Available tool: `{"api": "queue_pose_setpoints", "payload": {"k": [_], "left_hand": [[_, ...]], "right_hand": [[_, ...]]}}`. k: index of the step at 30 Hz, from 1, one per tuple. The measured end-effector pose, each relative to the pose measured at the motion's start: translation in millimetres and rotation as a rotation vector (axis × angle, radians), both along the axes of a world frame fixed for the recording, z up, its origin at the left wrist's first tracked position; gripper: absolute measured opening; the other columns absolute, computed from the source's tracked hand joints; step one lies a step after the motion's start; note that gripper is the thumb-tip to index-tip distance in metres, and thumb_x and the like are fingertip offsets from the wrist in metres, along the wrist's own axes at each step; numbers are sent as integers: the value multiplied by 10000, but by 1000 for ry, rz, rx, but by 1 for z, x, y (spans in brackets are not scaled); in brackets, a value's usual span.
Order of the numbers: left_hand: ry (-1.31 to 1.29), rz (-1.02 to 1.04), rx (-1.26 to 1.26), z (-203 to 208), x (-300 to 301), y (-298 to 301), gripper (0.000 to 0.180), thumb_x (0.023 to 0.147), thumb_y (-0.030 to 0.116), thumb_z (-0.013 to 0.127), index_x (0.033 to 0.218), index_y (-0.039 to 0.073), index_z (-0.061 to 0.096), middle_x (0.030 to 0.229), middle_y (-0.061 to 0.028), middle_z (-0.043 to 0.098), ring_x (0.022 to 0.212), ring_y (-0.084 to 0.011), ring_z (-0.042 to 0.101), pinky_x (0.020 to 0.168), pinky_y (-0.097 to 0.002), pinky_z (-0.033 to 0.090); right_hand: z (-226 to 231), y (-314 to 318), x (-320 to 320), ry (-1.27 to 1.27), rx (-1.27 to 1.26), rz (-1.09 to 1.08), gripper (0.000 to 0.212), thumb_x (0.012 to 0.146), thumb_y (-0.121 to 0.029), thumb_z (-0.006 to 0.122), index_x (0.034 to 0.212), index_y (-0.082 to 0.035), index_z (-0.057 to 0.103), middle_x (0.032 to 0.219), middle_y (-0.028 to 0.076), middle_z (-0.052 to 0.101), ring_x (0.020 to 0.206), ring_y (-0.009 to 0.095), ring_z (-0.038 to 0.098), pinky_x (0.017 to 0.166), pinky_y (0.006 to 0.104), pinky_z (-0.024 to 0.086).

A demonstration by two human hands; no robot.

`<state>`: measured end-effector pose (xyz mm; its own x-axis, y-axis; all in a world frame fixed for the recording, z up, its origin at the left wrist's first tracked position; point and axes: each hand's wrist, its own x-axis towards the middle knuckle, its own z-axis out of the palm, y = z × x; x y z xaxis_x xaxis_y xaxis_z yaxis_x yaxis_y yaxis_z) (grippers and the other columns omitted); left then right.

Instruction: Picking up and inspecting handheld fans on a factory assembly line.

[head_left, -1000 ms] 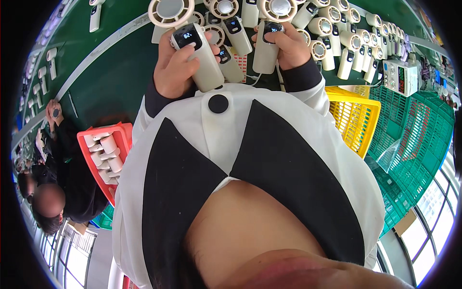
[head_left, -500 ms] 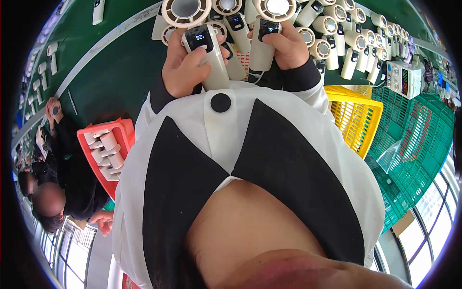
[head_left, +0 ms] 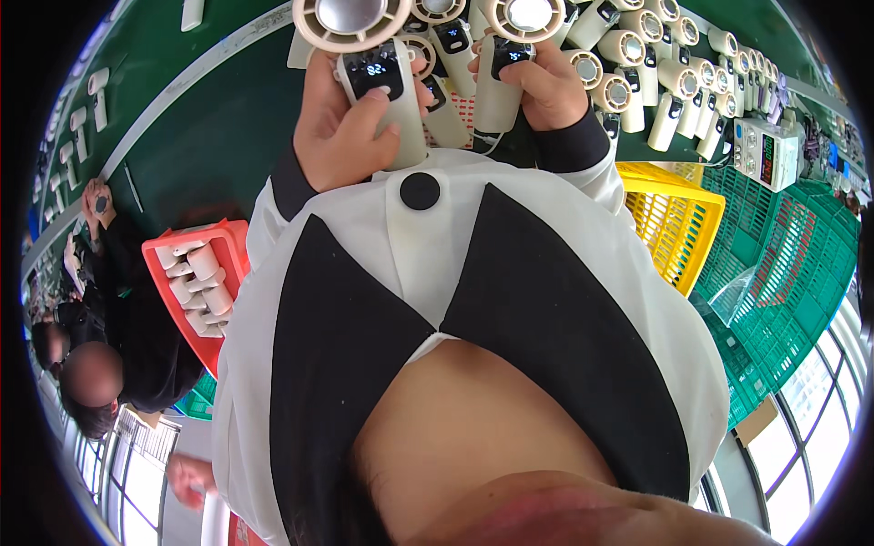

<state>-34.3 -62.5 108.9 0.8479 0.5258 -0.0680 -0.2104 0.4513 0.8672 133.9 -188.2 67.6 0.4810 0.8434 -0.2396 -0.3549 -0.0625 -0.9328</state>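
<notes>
My left hand (head_left: 344,127) is closed round a cream handheld fan (head_left: 401,118), its thumb on the button below a lit dark display. The round head of that fan points away from me, at the top of the view. A second cream handheld fan (head_left: 497,96) sits in my right hand (head_left: 553,86), whose thumb presses beside its lit display. Between the two, further handheld fans (head_left: 452,56) lie on the green table (head_left: 228,118), some with lit displays. A white cable (head_left: 492,142) runs near the lower end of the right fan.
Many cream fans (head_left: 678,82) crowd the table's right side, near a white power supply (head_left: 767,153). Yellow (head_left: 669,218) and green crates (head_left: 774,300) stand at lower right. A red bin (head_left: 159,259) of cream parts is at left, beside a person in black (head_left: 137,309).
My left hand and its fan have shifted slightly left, and the fan looks larger and nearer. My right hand has barely moved. A hand at lower left has dropped lower.
</notes>
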Motion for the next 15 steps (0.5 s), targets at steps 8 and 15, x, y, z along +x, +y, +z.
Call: {"api": "queue_pose_setpoints", "payload": {"k": [8, 15], "left_hand": [[-159, 299, -98, -1, -94, 71, 422, 829, 221, 417, 1150, -44, 346, 975, -203, 489, 738, -209, 505, 573, -277, 445], [-90, -86, -761, -87, -155, 68, 444, 853, 288, 407, 1158, -26, 336, 1006, -181, 457, 774, -233, 465, 611, -316, 426]], "right_hand": [[-6, -6, -1, 115, 47, -47, 446, 656, 31, 396, 1100, 39, 430, 988, 183, 532, 855, 277, 541, 777, 330, 416], [-13, 1, 1, 146, 0, -78, 456, 654, 26, 383, 1107, 57, 422, 985, 187, 533, 852, 272, 538, 773, 323, 419]]}}
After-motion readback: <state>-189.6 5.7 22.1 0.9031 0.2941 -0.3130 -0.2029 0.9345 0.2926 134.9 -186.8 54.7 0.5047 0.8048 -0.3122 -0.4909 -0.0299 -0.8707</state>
